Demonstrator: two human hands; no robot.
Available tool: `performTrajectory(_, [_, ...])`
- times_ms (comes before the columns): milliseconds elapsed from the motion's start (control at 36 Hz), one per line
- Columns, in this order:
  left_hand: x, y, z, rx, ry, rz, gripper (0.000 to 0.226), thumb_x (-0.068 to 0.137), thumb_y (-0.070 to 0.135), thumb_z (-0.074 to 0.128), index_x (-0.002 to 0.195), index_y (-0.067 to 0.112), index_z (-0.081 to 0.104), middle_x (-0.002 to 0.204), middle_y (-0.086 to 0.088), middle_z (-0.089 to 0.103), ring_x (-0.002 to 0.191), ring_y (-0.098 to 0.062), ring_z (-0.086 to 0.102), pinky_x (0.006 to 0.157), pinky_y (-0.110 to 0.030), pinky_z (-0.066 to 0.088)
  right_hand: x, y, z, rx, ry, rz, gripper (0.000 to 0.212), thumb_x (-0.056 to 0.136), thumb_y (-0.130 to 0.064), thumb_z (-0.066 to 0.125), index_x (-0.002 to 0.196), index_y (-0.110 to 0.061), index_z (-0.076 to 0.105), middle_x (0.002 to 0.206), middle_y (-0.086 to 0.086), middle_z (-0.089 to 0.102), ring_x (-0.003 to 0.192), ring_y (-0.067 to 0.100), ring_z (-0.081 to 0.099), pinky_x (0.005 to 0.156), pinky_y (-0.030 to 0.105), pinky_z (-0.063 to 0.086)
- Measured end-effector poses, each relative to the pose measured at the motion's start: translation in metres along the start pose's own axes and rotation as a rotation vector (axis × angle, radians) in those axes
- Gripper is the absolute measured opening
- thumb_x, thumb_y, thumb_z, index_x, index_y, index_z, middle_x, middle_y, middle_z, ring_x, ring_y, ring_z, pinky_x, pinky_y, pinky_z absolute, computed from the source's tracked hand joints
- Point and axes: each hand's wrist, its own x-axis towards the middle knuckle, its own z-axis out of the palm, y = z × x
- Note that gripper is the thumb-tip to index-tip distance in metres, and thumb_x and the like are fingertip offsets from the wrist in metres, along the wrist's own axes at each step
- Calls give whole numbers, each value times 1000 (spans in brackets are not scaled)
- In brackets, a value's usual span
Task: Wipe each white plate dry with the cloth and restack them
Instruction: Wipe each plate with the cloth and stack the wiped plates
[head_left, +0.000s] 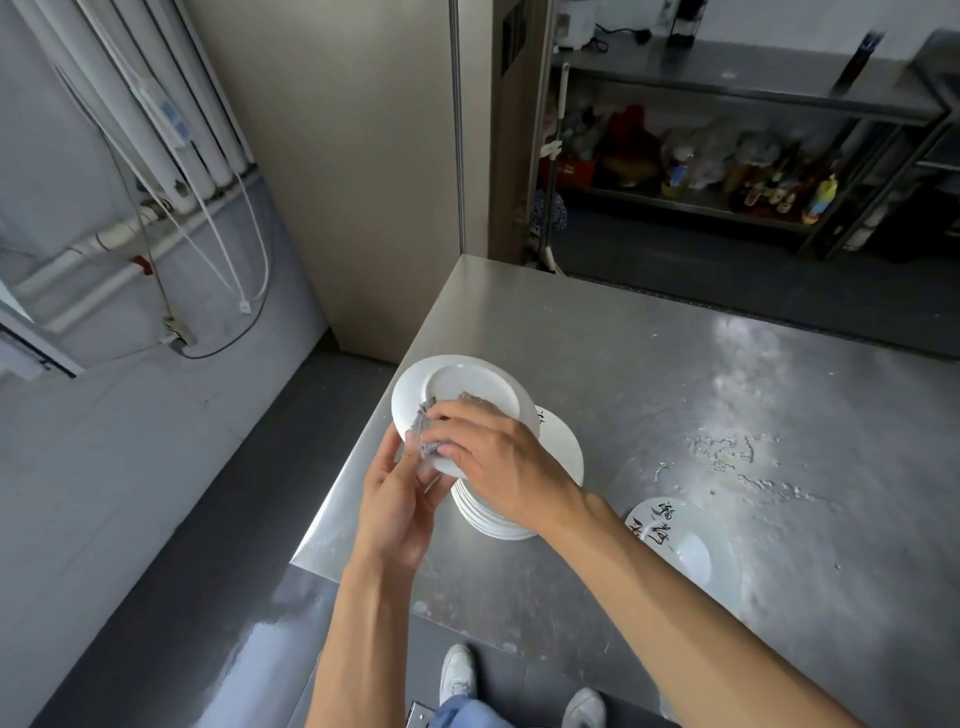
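Bare left hand (400, 499) and right hand (498, 462), forearms (675, 597) uncovered to the frame edge; white shoes (458, 675), light blue trousers (467, 716).

Soft, even light fills the scene. The steel table (649, 597) shows a pale glare patch toward its far right, and the white plate (470, 382) above its left edge is nearly washed out. Beyond the table the shelving (727, 85) is dim and blurred; left of the table, wall pipes (171, 104) bow with wide-angle distortion.
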Motion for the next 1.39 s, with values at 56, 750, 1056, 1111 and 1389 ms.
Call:
performTrajectory(56, [0, 1, -1, -11, 19, -14, 38, 107, 27, 52, 142, 16, 62, 137, -15, 68, 111, -24, 70, 102, -42, 56, -3, 7, 1, -50, -5, -72, 16, 96, -6, 63, 107, -10, 73, 123, 4, 64, 110, 19, 60, 105, 34, 45])
performTrajectory(750, [6, 10, 7, 147, -106, -57, 40, 102, 28, 57, 140, 33, 66, 113, -11, 66, 100, -31, 57, 110, -60, 48, -3, 38, -43, -145, 305, 334, 28, 95, 0, 60, 116, -14, 73, 124, 5, 66, 114, 29, 62, 100, 40, 49])
performTrajectory(1056, [11, 8, 16, 191, -42, -17, 38, 105, 26, 54, 142, 24, 63, 126, -12, 73, 115, -35, 70, 95, -43, 59, 20, 10, -20, -38, 84, 8, 24, 94, 0, 61, 110, -12, 74, 126, 3, 67, 114, 19, 61, 106, 25, 42])
performTrajectory(1111, [13, 9, 13, 108, -21, 3, 35, 110, 20, 49, 142, 22, 64, 121, -11, 72, 104, -26, 69, 90, -36, 60, 12, 12, -10, -18, 47, -25, 22, 96, -5, 61, 112, -16, 72, 128, 0, 64, 116, 19, 60, 104, 31, 45])
performTrajectory(1389, [13, 13, -3, -78, 70, 37, 41, 106, 29, 52, 143, 15, 62, 136, -16, 69, 105, -22, 73, 85, -32, 64, -17, 25, -7, -148, -10, -174, 27, 91, 7, 63, 107, -11, 75, 134, 10, 63, 126, 30, 57, 103, 45, 46])
